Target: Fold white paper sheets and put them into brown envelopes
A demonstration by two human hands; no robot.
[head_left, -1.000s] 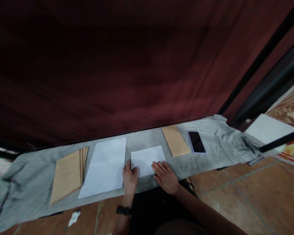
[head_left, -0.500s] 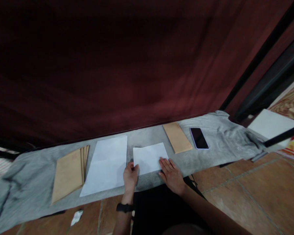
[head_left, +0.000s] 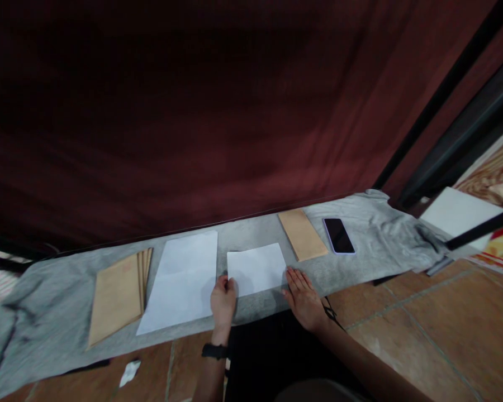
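Note:
A white sheet of paper (head_left: 256, 268), apparently folded to about half the size of the sheet beside it, lies flat on the grey cloth. At its lower left corner, my left hand (head_left: 223, 298) has curled fingers, with the thumb and forefinger closed at the paper's edge. My right hand (head_left: 305, 298) lies flat with fingers stretched, the fingertips at the sheet's right edge. Left of my left hand is a larger white sheet (head_left: 182, 279) with a faint crease across it. Beyond my right hand rests a single brown envelope (head_left: 302, 234).
Several brown envelopes (head_left: 115, 296) are fanned at the left on the grey cloth (head_left: 46, 324). A phone (head_left: 338, 235) in a purple case lies at the right. Behind the narrow surface hangs a dark red curtain (head_left: 235, 139). A crumpled white tissue (head_left: 129, 373) is on the tiled floor.
My right hand has slid rightward across the small sheet to its right edge. My left hand's fingers have curled in more at the left edge.

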